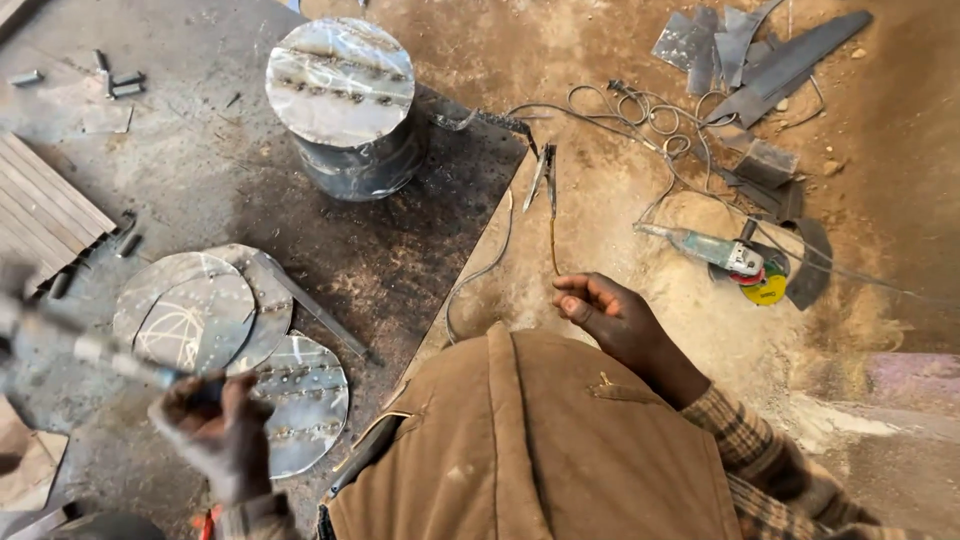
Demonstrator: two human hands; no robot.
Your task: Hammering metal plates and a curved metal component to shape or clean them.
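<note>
My left hand is closed around the handle of a long metal tool that runs up to the left and is blurred by motion. It hovers over several flat round metal discs lying on the dark steel worktable. My right hand hangs past the table's right edge with fingers curled, pinching a thin welding rod that points up toward an electrode holder on the dirt floor. A welded metal cylinder stands at the table's far side.
An angle grinder with a yellow disc lies on the dirt floor at the right among tangled cables. Scrap sheet offcuts lie at the top right. Flat metal strips and short bolts sit on the table's left.
</note>
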